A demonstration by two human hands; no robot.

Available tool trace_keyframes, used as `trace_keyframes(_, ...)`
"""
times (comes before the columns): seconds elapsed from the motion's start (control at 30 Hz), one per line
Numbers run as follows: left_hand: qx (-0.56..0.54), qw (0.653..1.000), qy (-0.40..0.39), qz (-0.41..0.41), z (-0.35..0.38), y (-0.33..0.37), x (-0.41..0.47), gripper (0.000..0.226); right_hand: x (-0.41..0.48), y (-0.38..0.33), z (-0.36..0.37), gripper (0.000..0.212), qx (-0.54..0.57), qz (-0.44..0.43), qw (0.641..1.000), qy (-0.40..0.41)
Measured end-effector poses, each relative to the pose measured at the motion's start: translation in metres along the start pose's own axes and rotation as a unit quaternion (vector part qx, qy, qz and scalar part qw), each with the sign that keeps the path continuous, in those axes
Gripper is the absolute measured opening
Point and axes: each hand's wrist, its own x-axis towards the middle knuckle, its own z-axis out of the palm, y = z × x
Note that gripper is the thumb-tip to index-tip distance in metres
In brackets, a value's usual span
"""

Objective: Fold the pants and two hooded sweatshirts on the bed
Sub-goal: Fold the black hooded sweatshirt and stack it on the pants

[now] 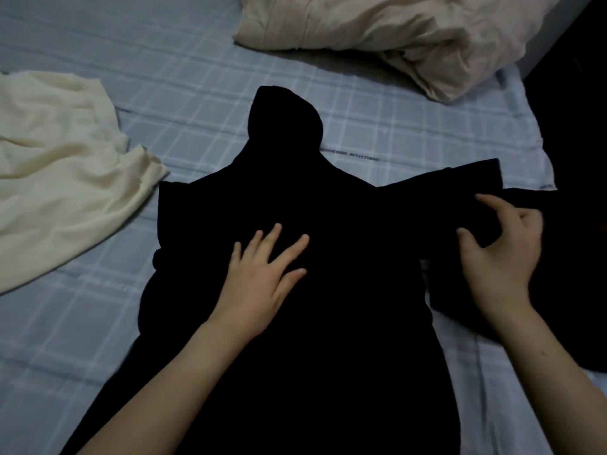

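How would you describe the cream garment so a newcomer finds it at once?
Start at the bed with the blue checked sheet; a black sweatshirt lies spread in its middle. Left of that sweatshirt's shoulder lies the cream garment, crumpled and unfolded. It is the only pale piece on that side; the beige bedding sits at the top.

The hooded sweatshirt (328, 257) spread in front of you is solid black, so dark that its folds barely show. The bedsheet (197, 93) under it is pale blue-grey, crossed by a plaid of lighter, whitish lines, with a short strip of small dark lettering (356, 156). To your left, a garment (59, 159) is plain cream. The pillow (394, 37) beyond is pinkish beige. At your right edge, more cloth (565, 274) is black.
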Motion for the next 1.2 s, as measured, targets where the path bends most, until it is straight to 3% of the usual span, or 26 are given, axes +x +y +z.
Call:
trace_keyframes(0.17, 0.113, 0.988, -0.085, 0.057, 0.055, 0.032, 0.008, 0.064, 0.009, 0.025, -0.017, 0.053, -0.032, 0.034, 0.999, -0.006)
trace_keyframes(0.23, 0.108, 0.987, -0.098, 0.061, 0.06, 0.032, 0.006, 0.065, 0.003, 0.022, -0.011, 0.053, -0.028, 0.015, 0.999, -0.027)
trace_keyframes(0.33, 0.018, 0.997, -0.053, 0.055, 0.043, 0.027, 0.008, 0.066, -0.003, 0.01, 0.001, 0.052, -0.009, -0.011, 0.999, -0.031)
trace_keyframes(0.4, 0.052, 0.998, 0.018, 0.029, 0.033, 0.013, 0.009, 0.064, -0.005, -0.005, 0.007, 0.049, 0.011, -0.016, 1.0, -0.022)
trace_keyframes(0.43, 0.082, 0.996, 0.022, 0.011, 0.029, 0.003, 0.007, 0.062, -0.007, -0.015, 0.01, 0.048, 0.02, -0.02, 0.999, -0.022)
trace_keyframes(0.5, 0.101, 0.994, -0.047, -0.021, 0.032, -0.019, 0.002, 0.057, -0.012, -0.039, 0.018, 0.047, 0.042, -0.031, 0.998, -0.032)
trace_keyframes(0.57, 0.028, 0.995, -0.092, -0.02, 0.035, -0.035, 0.001, 0.054, -0.021, -0.067, 0.03, 0.047, 0.069, -0.047, 0.995, -0.055)
trace_keyframes(0.63, -0.146, 0.987, -0.065, -0.018, 0.029, -0.044, 0.004, 0.048, -0.031, -0.096, 0.046, 0.047, 0.108, -0.064, 0.989, -0.082)
trace_keyframes(0.7, -0.375, 0.925, 0.023, -0.056, 0.013, -0.054, 0.007, 0.041, -0.044, -0.126, 0.066, 0.048, 0.143, -0.082, 0.981, -0.107)
trace_keyframes(0.8, -0.618, 0.761, 0.13, -0.145, -0.018, -0.076, -0.001, 0.032, -0.066, -0.168, 0.106, 0.049, 0.175, -0.115, 0.966, -0.155)
trace_keyframes(0.9, -0.758, 0.593, 0.146, -0.23, -0.036, -0.105, -0.009, 0.035, -0.087, -0.199, 0.139, 0.061, 0.2, -0.111, 0.919, -0.321)
trace_keyframes(0.97, -0.783, 0.546, 0.131, -0.269, -0.042, -0.117, -0.012, 0.038, -0.101, -0.202, 0.147, 0.064, 0.203, -0.103, 0.89, -0.394)
trace_keyframes(1.03, -0.761, 0.574, 0.113, -0.281, -0.041, -0.12, -0.01, 0.041, -0.105, -0.19, 0.142, 0.054, 0.187, -0.132, 0.924, -0.308)
trace_keyframes(1.1, -0.692, 0.664, 0.1, -0.266, -0.036, -0.115, -0.004, 0.054, -0.1, -0.166, 0.134, 0.049, 0.115, -0.133, 0.96, -0.217)
trace_keyframes(1.2, -0.529, 0.815, 0.081, -0.221, -0.027, -0.105, 0.007, 0.077, -0.087, -0.132, 0.129, 0.053, -0.06, -0.081, 0.963, -0.248)
